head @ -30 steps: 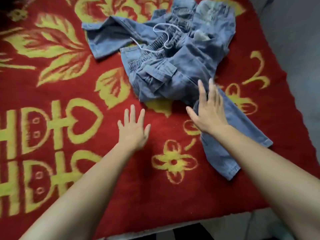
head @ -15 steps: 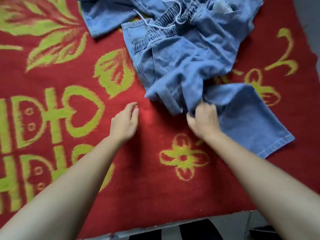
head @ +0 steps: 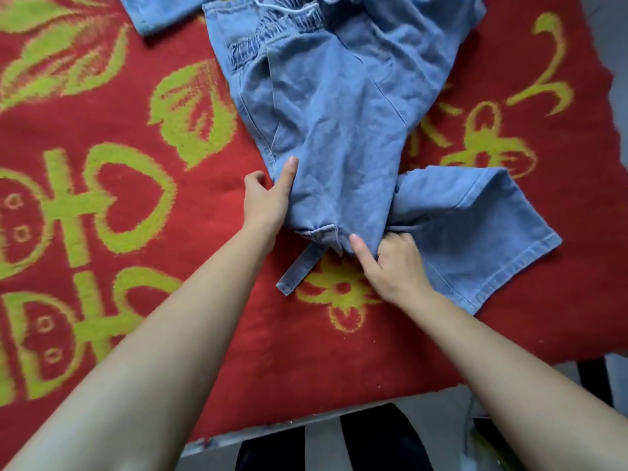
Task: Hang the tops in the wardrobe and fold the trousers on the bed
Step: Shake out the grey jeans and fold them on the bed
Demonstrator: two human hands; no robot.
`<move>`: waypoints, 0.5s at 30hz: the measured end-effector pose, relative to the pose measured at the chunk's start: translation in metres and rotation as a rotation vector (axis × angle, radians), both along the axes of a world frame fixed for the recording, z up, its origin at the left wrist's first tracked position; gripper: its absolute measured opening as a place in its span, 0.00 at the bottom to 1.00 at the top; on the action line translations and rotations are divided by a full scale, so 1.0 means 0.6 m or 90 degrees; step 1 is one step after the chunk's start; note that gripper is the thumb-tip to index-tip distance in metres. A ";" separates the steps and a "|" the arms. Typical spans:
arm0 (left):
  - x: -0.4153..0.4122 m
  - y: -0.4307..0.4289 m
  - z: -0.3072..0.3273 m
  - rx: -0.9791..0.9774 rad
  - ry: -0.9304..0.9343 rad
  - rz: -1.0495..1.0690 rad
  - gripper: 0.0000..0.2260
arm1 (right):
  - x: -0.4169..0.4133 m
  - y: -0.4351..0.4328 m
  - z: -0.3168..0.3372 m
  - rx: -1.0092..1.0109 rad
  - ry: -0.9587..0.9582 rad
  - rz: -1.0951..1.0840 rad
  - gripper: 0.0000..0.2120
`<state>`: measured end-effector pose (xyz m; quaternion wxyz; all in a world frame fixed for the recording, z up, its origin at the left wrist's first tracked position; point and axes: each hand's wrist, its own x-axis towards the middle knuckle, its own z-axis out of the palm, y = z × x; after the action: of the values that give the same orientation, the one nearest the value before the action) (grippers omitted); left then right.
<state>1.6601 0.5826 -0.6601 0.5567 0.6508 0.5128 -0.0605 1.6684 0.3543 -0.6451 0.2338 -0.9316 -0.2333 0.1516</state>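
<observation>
Head view: trousers (head: 339, 113) lie rumpled on the red bed cover (head: 190, 300), waistband at the far side. Left hand (head: 268, 202) grip pinches their left edge, thumb on top. Right hand (head: 397, 263) grip is curled tight into bunched denim at the near fold

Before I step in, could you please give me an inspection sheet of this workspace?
Surface: red blanket with a yellow-green pattern, on the bed.
Job's things: jeans rumpled, not yet folded, one leg bent to the right; no tops seen.
Clutter: nothing seen.
Hands: left hand holds the jeans' left edge; right hand grips bunched denim.
Cables: nothing seen; only a white drawstring at the waistband.
Surroundings: grey floor beyond the bed.
</observation>
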 end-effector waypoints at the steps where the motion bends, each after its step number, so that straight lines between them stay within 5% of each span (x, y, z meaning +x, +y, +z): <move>1: -0.001 -0.004 0.001 -0.009 -0.011 0.014 0.31 | -0.007 0.002 0.001 0.002 0.005 0.023 0.23; 8: -0.027 0.021 0.022 -0.002 -0.034 0.101 0.24 | -0.082 -0.012 0.027 -0.169 0.162 0.341 0.29; 11: -0.096 0.026 0.025 0.232 0.076 -0.076 0.13 | -0.077 -0.009 0.037 -0.246 0.218 0.292 0.31; 15: -0.231 0.054 0.024 0.280 0.232 -0.114 0.10 | -0.020 0.027 0.064 -0.142 -0.019 0.061 0.32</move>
<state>1.5213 0.6152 -0.6459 0.2936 0.7767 0.5458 -0.1126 1.6564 0.3708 -0.6068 0.1178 -0.9418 -0.2626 0.1739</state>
